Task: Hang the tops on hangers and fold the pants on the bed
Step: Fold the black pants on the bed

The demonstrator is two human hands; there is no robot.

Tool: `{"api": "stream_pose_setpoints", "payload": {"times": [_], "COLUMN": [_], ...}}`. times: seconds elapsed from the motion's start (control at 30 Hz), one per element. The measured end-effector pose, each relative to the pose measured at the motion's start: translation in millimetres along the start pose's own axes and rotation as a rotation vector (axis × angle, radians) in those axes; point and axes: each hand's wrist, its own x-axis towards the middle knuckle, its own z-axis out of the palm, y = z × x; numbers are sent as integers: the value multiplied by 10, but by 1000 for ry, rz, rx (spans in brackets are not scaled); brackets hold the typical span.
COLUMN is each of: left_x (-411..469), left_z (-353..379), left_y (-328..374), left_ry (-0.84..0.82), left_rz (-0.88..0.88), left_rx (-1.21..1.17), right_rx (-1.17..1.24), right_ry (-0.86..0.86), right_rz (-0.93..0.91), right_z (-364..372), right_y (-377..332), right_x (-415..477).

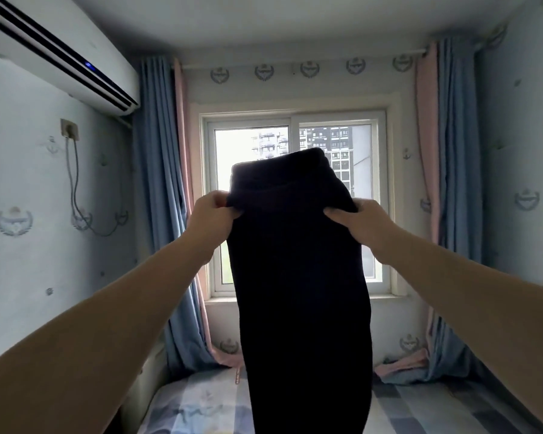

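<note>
**Dark pants held up over the bed**

Both hands are gripping a pair of dark pants (298,277) near the waistband. The left hand (212,214) is pinching one side, the right hand (355,219) the other. The pants are hanging straight down in front of a window (251,142), above the bed (198,405).

No legible text, brand, number or label anywhere in frame. Air conditioner (60,54), upper left: blue indicator light only, no readable marking. Wallpaper (19,170), left and right sides and above the window: repeated crest and anchor emblems, any lettering inside too blurred to read.
</note>
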Motion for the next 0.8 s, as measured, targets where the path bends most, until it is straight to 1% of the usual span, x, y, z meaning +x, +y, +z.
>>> {"api": "stream_pose_setpoints", "payload": {"times": [0.13, 0.3, 0.53, 0.67, 0.8], "left_x": [-564, -1049, -1332, -1385, -1346], "left_z": [-190, -392, -745, -945, -1148], "left_y": [83, 236, 338, 127, -362], "left_ry": [-34, -80, -79, -101, -95], "left_rz": [-54, -130, -201, -243, -302], "left_rx": [11, 14, 2, 5, 22], "right_rx": [-9, -4, 50, 53, 47], "right_ry": [-56, -70, -107, -143, -157], "right_rz": [52, 127, 158, 192, 238], "right_z": [-18, 10, 195, 446, 837], "right_y": [-83, -186, -340, -191, 168], "right_x": [-572, -1105, -1396, -1415, -1360]}}
